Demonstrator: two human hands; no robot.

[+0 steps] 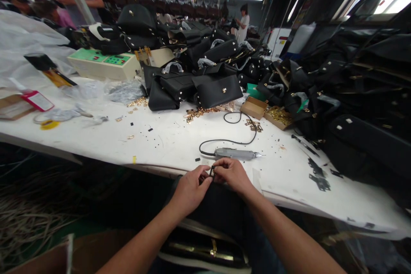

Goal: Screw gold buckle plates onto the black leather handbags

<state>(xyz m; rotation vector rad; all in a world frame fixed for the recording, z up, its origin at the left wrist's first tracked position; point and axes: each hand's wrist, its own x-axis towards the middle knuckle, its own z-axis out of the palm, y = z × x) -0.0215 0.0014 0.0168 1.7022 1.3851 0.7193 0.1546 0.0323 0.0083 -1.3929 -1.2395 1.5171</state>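
Right at the table's front edge, my left hand (192, 188) and my right hand (233, 175) meet with closed fingertips. Between them they pinch a small dark rectangular piece (212, 171); its exact kind is too small to make out. Under my hands a black bag (221, 209) rests on my lap, with a gold zipper (202, 250) showing in its opening. Just beyond my fingers a grey electric screwdriver (236, 154) lies on its side, bit pointing right, with a black cord (224, 140) curling behind it.
Black handbags (218, 90) are heaped along the back and right of the white table (167, 137). Gold metal fittings (195, 114) lie in front of them, beside an open cardboard box (253, 108). A cream machine (104, 64) stands back left. Other people work farther off.
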